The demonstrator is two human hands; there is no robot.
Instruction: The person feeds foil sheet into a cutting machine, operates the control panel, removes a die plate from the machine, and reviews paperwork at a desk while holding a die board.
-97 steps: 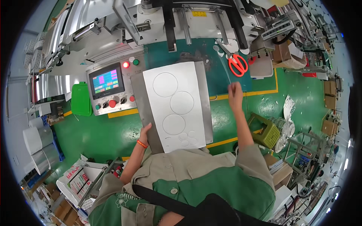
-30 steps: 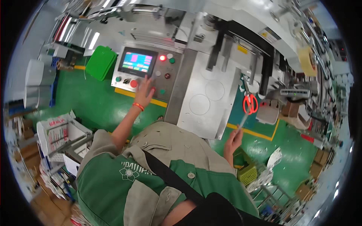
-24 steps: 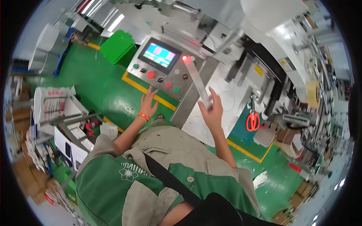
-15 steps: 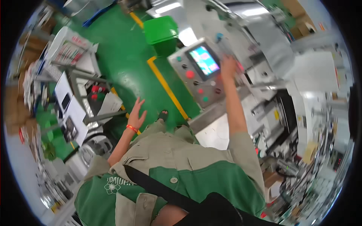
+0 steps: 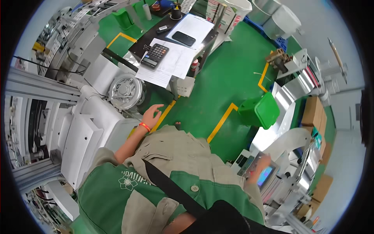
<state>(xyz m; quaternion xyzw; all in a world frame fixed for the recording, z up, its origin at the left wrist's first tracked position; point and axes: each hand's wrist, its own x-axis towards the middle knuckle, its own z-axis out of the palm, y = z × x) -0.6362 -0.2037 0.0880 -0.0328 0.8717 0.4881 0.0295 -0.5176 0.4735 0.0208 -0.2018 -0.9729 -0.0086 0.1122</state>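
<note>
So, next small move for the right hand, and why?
I'd probably ease the right hand clear of the lit control screen: it's blurred and overlaps the screen's edge, and contact can't be ruled out. The left hand looks empty, so nothing there needs setting down.

You're in a factory workshop. Green painted floor (image 5: 218, 74) with yellow marking lines (image 5: 221, 124), white machine housing (image 5: 82, 144) and metal framing (image 5: 43, 86) on your left. At your right, a lit control screen (image 5: 265, 175), with shiny metal sheeting (image 5: 294, 93) farther off. Also cardboard boxes (image 5: 313, 111), green lidded bin (image 5: 260, 110). Your desk (image 5: 150, 36) carries papers (image 5: 165, 74), a calculator (image 5: 154, 55), a phone (image 5: 183, 38). You're wearing a two-tone work shirt (image 5: 101, 191).
</note>
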